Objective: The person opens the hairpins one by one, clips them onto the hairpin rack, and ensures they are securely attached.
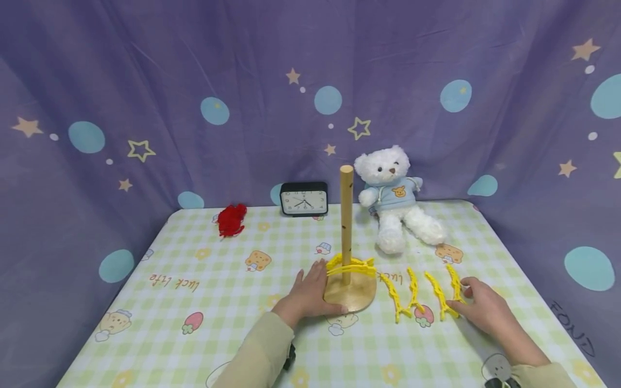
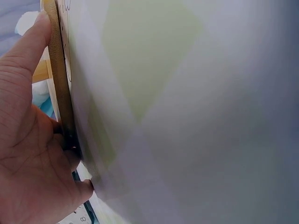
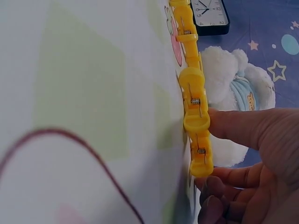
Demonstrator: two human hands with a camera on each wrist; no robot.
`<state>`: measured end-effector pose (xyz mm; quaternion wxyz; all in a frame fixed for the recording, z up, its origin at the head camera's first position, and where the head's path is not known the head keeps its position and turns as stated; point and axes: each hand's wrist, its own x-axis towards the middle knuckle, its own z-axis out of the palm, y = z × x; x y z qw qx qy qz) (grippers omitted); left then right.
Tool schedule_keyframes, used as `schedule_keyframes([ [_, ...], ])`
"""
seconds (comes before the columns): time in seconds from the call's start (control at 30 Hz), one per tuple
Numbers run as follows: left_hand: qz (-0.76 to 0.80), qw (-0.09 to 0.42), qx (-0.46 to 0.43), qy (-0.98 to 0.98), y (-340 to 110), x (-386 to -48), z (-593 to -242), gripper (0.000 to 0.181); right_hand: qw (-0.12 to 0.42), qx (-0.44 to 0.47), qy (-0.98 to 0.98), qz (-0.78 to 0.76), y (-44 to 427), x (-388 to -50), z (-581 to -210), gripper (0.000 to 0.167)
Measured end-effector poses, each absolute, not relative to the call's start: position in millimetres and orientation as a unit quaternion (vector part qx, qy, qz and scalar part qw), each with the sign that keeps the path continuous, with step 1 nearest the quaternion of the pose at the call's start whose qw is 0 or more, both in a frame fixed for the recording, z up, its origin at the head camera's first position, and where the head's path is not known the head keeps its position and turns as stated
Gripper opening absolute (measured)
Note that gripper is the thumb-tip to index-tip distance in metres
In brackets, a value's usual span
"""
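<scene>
My left hand point(image 1: 309, 293) grips the round base point(image 1: 356, 297) of a wooden stand, thumb on its near edge and fingers along its left side. The upright wooden pole point(image 1: 346, 215) rises from this base. Yellow curved strips point(image 1: 359, 268) lie around the pole's foot, in front of it and behind. To the right, more slender yellow plastic pieces point(image 1: 392, 291) lie in pairs on the cloth. At the rightmost yellow piece point(image 3: 194, 100), which shows small metal springs in the right wrist view, my right hand point(image 1: 487, 307) pinches with thumb and fingers.
A white teddy bear point(image 1: 394, 188) in a blue hoodie sits at the back, beside a black desk clock point(image 1: 304, 199). Farther left lies a bundle of red material point(image 1: 231, 220). Checked cloth point(image 1: 233, 328) covers the table, and a purple curtain point(image 1: 262, 48) hangs behind.
</scene>
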<state>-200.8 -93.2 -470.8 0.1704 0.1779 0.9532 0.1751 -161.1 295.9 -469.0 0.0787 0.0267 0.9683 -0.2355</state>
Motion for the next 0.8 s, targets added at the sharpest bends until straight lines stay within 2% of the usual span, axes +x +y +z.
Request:
schedule_keyframes([
  [0.17,0.17,0.169,0.179,0.954,-93.1,-201.8,-472.3,0.117,0.09,0.039,0.969,-0.228,297.8,-160.7,-468.8,0.074],
  [0.5,0.165,0.174,0.177,0.955,-93.4,-204.0,-475.9,0.119,0.097,0.036,0.969,-0.223,298.9,-160.8,-468.8,0.055],
  [0.8,0.163,0.171,0.179,0.955,-93.9,-203.0,-473.5,0.118,0.09,0.037,0.971,-0.22,298.9,-160.1,-468.5,0.053],
])
